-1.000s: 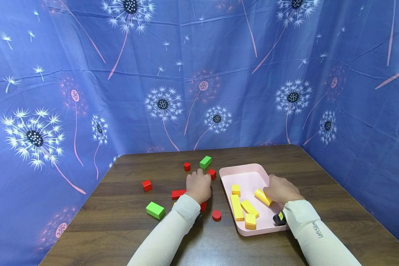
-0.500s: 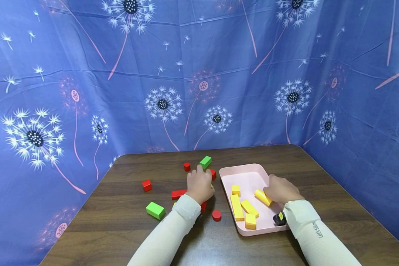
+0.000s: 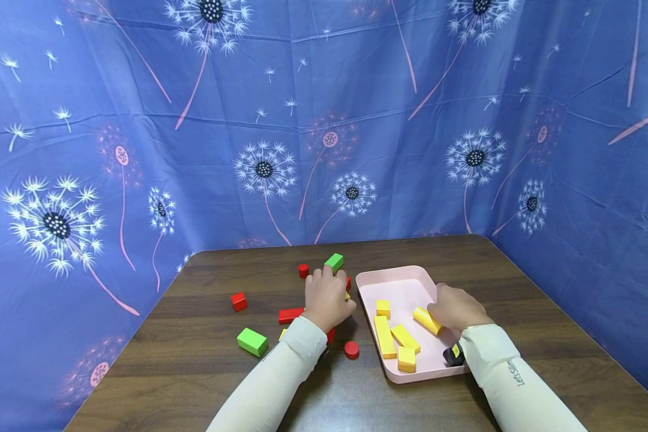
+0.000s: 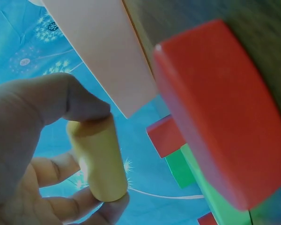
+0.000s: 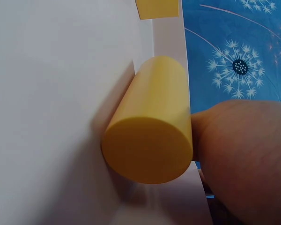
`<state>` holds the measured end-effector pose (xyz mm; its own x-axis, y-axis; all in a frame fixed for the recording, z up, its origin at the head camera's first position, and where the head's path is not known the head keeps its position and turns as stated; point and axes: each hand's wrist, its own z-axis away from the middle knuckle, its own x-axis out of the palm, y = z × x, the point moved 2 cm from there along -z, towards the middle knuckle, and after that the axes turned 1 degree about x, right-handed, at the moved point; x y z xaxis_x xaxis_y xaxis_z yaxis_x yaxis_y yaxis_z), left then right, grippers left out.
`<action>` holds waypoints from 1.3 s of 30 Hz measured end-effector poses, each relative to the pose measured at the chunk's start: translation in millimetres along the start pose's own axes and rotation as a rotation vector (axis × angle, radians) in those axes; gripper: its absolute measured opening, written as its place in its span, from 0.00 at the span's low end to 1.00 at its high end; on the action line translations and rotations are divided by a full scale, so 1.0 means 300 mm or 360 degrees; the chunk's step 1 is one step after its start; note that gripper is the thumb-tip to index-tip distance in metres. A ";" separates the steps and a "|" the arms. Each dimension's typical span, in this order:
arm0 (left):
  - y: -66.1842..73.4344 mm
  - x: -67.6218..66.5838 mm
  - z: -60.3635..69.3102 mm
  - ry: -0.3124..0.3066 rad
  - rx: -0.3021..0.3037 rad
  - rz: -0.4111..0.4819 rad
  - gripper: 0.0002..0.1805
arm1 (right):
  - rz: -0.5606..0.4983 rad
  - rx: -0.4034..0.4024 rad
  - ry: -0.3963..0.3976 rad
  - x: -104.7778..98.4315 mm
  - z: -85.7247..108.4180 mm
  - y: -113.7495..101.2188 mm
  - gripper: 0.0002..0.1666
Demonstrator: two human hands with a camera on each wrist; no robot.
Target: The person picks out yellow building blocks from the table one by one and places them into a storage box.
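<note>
My left hand [image 3: 328, 300] is above the middle of the table and pinches a yellow cylinder block [image 4: 100, 157] end to end between thumb and fingertips. In the head view the hand covers most of that block. A red block [image 4: 220, 117] looms large beside it in the left wrist view. My right hand [image 3: 458, 307] grips the right wall of the pink tray [image 3: 391, 274], with the fingers partly hidden. Another yellow cylinder [image 5: 150, 136] lies in the tray beside that hand; whether they touch I cannot tell.
Several yellow blocks [image 3: 384, 338] lie in the tray. Around my left hand are a red cube [image 3: 239, 301], a red disc [image 3: 351, 350], a green block [image 3: 252, 341] and another green block [image 3: 334, 262]. A patterned blue cloth [image 3: 313, 120] hangs behind the table.
My left hand has shifted slightly right and forward and turned, with its thumb now spread out to the right. Yellow has come into sight beside it. The right hand and tray stay still.
</note>
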<state>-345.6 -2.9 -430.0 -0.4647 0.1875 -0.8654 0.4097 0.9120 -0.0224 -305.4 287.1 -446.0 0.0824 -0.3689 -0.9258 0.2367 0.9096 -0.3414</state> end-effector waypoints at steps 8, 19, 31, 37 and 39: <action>0.009 -0.017 0.004 0.0110 0.0014 0.0062 0.16 | -0.0001 0.0000 -0.0002 0.002 -0.001 0.002 0.41; 0.023 -0.020 0.008 0.0104 0.0003 0.0047 0.20 | -0.0030 0.0013 -0.0009 0.008 -0.003 0.004 0.41; 0.032 -0.036 0.001 0.0112 0.0047 0.0517 0.22 | -0.0016 0.0015 -0.0011 0.001 0.001 -0.001 0.41; 0.033 -0.034 -0.001 0.0189 0.0121 0.0532 0.22 | -0.0012 0.0005 -0.0002 0.000 -0.002 0.000 0.40; 0.033 -0.032 0.000 0.0202 0.0131 0.0515 0.23 | -0.0013 0.0004 -0.0005 0.001 -0.003 0.002 0.40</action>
<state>-337.2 4.3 -421.9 -0.3923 0.5103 -0.7653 0.6112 0.7664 0.1977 -306.1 287.6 -446.7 0.0834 -0.3766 -0.9226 0.2395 0.9063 -0.3483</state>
